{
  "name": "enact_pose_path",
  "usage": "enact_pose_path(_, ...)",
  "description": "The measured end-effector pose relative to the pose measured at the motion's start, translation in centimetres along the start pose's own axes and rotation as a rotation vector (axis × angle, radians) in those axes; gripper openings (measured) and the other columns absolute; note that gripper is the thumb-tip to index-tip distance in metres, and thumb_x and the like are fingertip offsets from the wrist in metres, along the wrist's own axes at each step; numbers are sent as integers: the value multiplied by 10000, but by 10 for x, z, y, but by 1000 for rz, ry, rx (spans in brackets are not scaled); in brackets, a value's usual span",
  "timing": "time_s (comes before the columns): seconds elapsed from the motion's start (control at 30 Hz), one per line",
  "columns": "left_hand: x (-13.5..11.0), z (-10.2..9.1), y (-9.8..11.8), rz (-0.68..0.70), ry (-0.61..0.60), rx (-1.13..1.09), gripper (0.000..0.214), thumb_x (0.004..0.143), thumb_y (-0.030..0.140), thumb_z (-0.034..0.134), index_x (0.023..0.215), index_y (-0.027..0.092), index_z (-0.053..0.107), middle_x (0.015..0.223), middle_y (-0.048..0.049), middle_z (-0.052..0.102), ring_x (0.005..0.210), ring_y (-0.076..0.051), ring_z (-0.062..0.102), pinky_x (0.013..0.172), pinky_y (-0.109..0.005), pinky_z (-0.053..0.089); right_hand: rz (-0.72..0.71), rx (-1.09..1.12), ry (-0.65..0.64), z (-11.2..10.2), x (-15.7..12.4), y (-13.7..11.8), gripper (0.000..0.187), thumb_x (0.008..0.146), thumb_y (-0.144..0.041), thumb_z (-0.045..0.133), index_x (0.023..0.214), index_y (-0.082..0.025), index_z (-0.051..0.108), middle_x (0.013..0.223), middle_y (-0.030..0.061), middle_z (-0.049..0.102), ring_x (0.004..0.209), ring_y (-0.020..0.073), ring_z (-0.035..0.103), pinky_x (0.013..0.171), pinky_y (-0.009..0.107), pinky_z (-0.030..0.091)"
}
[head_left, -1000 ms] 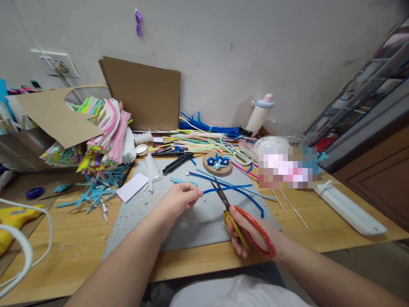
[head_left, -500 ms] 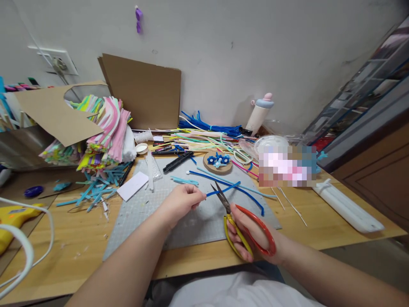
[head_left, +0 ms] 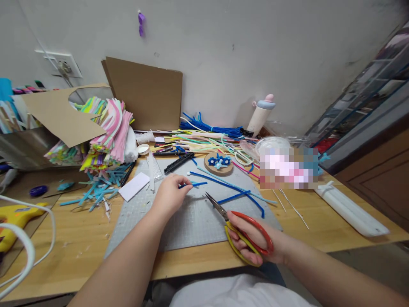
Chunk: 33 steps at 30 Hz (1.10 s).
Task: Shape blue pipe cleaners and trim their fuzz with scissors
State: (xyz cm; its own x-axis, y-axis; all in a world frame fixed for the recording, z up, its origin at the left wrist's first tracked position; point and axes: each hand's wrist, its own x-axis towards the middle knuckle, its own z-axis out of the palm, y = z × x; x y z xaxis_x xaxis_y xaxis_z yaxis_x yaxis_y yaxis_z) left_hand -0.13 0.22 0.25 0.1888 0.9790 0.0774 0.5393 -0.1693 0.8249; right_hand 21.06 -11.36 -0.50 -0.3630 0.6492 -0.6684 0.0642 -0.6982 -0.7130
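Blue fuzzy wire is what my left hand [head_left: 171,195] has. Thumb and fingertips are pinched tight on one end of a short blue piece [head_left: 195,184], and its free end points right over the far part of the grey cutting mat [head_left: 191,226]. I cannot tell whether the piece rests on the mat or sits just above it.

My right hand [head_left: 255,245] is at the near right edge of the mat, fingers curled through the red and yellow handles of the scissors [head_left: 230,215] and gripping them firmly. The blades point up and left toward my left hand but stay apart from the short piece. They look closed, though they are too thin in this view for me to be sure.

Just beyond the blade tips, longer blue wires [head_left: 234,197] lie loose across the mat. Behind them sits a round wooden disc [head_left: 218,169] with small blue flowers on it. A white card [head_left: 134,186] lies at the mat's far left corner, near a scatter of light blue offcuts [head_left: 96,192]. Farther left is a tall pile of pastel strips [head_left: 108,132], partly under a sheet of cardboard [head_left: 64,115]. A yellow glue gun [head_left: 14,215] lies at the table's left edge.
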Motion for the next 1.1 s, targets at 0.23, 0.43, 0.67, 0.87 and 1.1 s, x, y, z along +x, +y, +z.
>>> enact_pose_path(0.23,15,-5,-11,128,206,206,179,689,251,652,863,270,689,974,-65,581,1027,-294,460,918,-416,283,-257,-995,248,-8,-15,-18,340,734,-504,606,647,-188,520,580,-9,557,523,130,499,459,220,308)
enact_pose_path(0.43,13,-16,-8,178,496,186,229,786,271,518,989,207,603,951,-65,579,945,-242,516,847,-346,364,-540,-1356,421,-4,-13,-28,167,775,-288,588,897,-183,631,943,84,613,882,214,547,752,293,392)
enact_pose_path(0.67,10,-12,-6,139,439,66,217,748,222,520,944,191,610,926,-55,591,897,-222,526,783,-318,389,-706,-1260,571,-35,11,-46,154,874,-202,470,894,-183,621,944,61,594,898,177,533,803,301,396)
enact_pose_path(0.87,9,-9,-5,115,371,20,174,747,236,531,882,194,632,917,-47,614,880,-214,533,758,-311,396,-708,-1293,543,-53,43,-60,47,780,-139,572,749,-157,602,826,55,591,849,183,518,760,303,379)
enact_pose_path(1.1,-4,9,11,44,-27,-352,258,762,366,565,927,175,622,857,-40,647,740,-163,567,661,-287,432,-959,-280,341,-21,34,-79,140,889,-337,457,858,-204,488,797,4,598,615,117,533,553,244,393)
